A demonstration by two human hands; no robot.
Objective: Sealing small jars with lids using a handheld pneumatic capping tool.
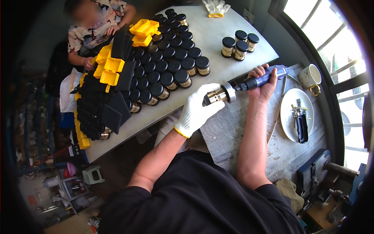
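My left hand (196,109), in a white knit glove with a yellow cuff, is closed around a brass-coloured cylindrical part (216,96) with a silver ring at its right end. My bare right hand (263,82) grips a blue handheld rotary grinder (269,78). The tool's dark nose points left, close to the ring's face; whether its tip touches inside the ring I cannot tell. Just left of my gloved hand, many similar brass cylinders with black caps (159,90) stand upright in rows on the white table (230,21).
A separate group of capped cylinders (241,46) stands at the far right. Yellow plastic boxes (111,70) and black sheets lie at left, beside another person (95,27). On the grey bench are a white plate (288,117) with small bits and a mug (310,76). A white glove (216,7) lies at the back.
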